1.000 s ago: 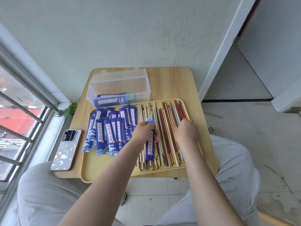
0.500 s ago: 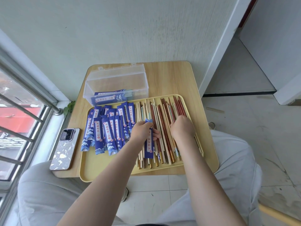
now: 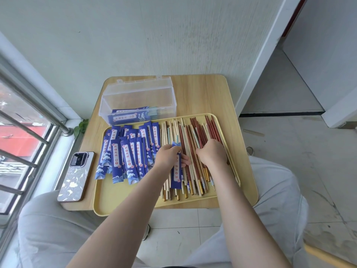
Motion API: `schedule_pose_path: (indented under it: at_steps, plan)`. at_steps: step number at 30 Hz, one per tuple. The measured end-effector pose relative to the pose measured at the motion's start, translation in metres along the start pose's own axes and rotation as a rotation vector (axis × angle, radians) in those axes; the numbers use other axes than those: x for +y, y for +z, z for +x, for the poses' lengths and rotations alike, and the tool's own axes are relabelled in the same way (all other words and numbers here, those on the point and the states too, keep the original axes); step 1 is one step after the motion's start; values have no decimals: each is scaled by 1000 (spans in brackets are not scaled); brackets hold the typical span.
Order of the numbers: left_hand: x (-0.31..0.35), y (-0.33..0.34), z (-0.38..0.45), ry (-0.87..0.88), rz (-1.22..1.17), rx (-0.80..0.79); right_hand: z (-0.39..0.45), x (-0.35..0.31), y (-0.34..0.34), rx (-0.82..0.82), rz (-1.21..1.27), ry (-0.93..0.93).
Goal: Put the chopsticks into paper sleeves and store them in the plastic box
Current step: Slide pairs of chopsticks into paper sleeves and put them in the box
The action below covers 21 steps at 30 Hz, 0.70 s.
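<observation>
Seen from above, looking down past two bare forearms at a small wooden table against a pale wall.

Far left: a window with metal railing bars, and a small green plant at the table's left edge. On the table's left side, a phone lying camera side up, in a pale patterned case.

At the back left of the table, a clear plastic box, lid open, with a few filled blue sleeves lying flat on its floor.

In front of the box, a yellow tray covering most of the near half of the table. On the tray's left half, a loose pile of blue paper sleeves with white labels, overlapping, running roughly front to back.

Centre of the tray: left hand, fingers curled, gripping a single blue sleeve that lies over the chopsticks, the sleeve's far end sticking out past the knuckles.

Right half of the tray: a spread of loose chopsticks, pale wood, red-brown and a few light blue, some with gold tips, lying side by side. Right hand resting on these, fingers curled down into the pile; whether any chopstick is pinched cannot be told.

Below the table, knees in light grey trousers on either side, over a tiled floor.
</observation>
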State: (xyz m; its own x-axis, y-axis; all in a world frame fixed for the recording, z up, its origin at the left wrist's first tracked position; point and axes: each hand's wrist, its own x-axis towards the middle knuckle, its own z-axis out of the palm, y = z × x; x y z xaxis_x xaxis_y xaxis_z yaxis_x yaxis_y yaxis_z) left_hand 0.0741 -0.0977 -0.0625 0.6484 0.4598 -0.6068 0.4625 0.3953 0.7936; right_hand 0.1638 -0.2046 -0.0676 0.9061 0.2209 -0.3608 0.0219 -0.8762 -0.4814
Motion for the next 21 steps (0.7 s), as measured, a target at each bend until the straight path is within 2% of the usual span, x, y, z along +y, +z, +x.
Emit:
schedule_pose_path:
  at_steps: [7,11,15,17,21]
  plan:
    - [2,-10,1,-3,-123,-89,-9,-3,-7,-27,193,-172]
    - [4,-17,-1,67,-194,-143,-15,-9,-14,-205,482,-142]
    - [9,-19,-1,86,-157,-159,-20,-14,-16,-332,450,-217]
    - [10,-21,0,78,-154,-125,-22,-15,-16,-316,425,-228]
    - [8,-26,3,51,-189,-82,-17,-10,-15,-149,301,-227]
